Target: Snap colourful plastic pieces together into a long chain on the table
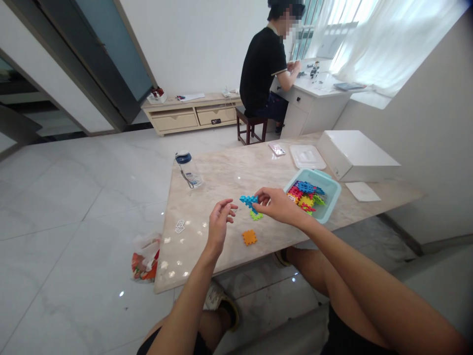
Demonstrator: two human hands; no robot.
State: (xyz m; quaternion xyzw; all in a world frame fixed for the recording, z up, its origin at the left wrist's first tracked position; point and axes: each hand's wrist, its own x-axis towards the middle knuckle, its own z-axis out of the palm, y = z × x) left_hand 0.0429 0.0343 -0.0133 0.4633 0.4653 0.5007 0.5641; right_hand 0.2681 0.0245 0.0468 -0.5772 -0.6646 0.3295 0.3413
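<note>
My right hand (275, 203) pinches some blue interlocking plastic tiles (249, 199), held above the table at an angle. To their left, my left hand (220, 222) has its fingers apart and slightly curled, touching nothing. A lime green tile (256, 215) shows just below the blue pieces; whether it touches them I cannot tell. Flat on the table, nearer to me, lies an orange square tile (249, 237) with notched edges. Beside my right wrist stands a pale teal tub (330, 203) holding several red, blue, yellow and green tiles.
The marble-look table (218, 172) carries a water bottle (189, 170), small white pieces (179, 226), a white lid (307, 157), a phone-like object (277, 149) and a large white box (358, 153). A plastic bag (146, 259) is by the left edge. Beyond, a person (262, 69) sits at a white desk (321, 91).
</note>
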